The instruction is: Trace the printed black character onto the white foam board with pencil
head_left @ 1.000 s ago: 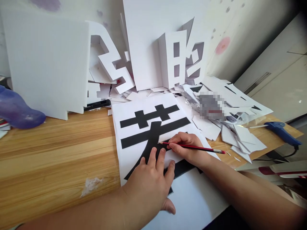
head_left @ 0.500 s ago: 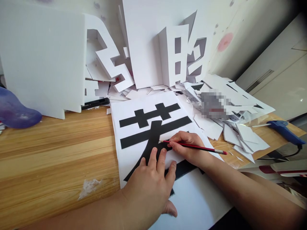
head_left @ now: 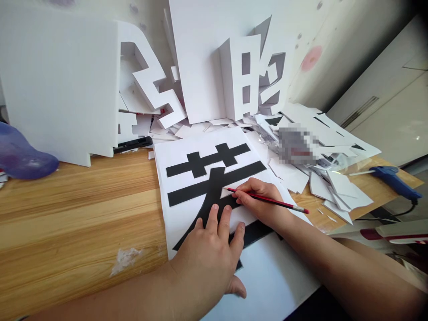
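A black paper character lies on a white sheet on the wooden table. My left hand presses flat on the character's lower part, fingers spread. My right hand grips a red and black pencil with a pink eraser end. Its tip touches the sheet around the inner corner between the character's slanting stroke and the bar to its right. Part of the black strokes is hidden under both hands.
White three-dimensional characters and upright boards stand at the back. White offcuts lie to the right near a blue glue gun. A purple balloon-like object sits at the left edge of the wooden table.
The pencil tip has shifted slightly up along the edge of the black stroke, my right hand moving with it. My left hand stays in place on the character.
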A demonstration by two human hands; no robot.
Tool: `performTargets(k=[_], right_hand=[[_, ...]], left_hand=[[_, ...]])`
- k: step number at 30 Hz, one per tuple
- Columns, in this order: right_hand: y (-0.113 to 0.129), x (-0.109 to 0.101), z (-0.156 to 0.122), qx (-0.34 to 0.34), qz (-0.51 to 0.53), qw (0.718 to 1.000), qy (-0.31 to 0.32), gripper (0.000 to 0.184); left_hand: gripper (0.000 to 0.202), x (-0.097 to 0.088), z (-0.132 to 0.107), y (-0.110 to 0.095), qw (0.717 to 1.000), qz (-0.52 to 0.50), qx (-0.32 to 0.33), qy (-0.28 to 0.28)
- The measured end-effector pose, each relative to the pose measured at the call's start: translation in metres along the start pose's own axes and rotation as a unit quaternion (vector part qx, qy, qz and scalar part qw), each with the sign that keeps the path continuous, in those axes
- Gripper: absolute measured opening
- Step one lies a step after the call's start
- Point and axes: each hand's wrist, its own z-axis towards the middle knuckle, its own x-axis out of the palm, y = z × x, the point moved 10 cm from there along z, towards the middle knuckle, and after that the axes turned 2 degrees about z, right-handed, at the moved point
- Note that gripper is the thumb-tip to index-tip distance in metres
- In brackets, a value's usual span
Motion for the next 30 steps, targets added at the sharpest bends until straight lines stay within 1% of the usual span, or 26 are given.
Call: performTargets(k=[4, 9, 14, 18, 20, 24, 30], right_hand=[[-0.003, 0.0, -0.001, -0.005, 0.002, 1.0, -0.004, 0.009], [-0.006, -0.002, -0.004, -0.016, 0.037, 0.999, -0.014, 0.01], [-0.006, 0.001, -0.004, -0.016, 0.004, 1.0, -0.011, 0.009], [0.0, 0.001, -0.003, -0.032, -0.014, 0.999, -0.014, 0.009], [-0.001, -0.004, -0.003, -0.021, -0.024, 0.999, -0.03, 0.009], [-0.007, -0.013, -0.004, 0.027, -0.044, 0.997, -0.06, 0.009], [-0.011, -0.02, -0.005, 0.052, -0.037, 0.995, -0.074, 0.011]], left_hand=[[0.109, -0.001, -0.001, 0.0, 1.0, 0.002, 0.0, -0.003], [0.111, 0.0, -0.001, 0.001, 1.0, 0.002, -0.004, -0.006], [0.111, 0.0, 0.0, 0.001, 1.0, 0.004, -0.005, -0.019], [0.111, 0.001, -0.001, 0.002, 1.0, 0.006, -0.01, -0.004], [0.111, 0.002, -0.001, 0.003, 1.0, 0.004, -0.013, 0.005], [0.11, 0.002, -0.001, 0.004, 1.0, 0.002, -0.017, 0.013], [0.11, 0.001, -0.001, 0.003, 1.0, 0.007, -0.013, -0.007]])
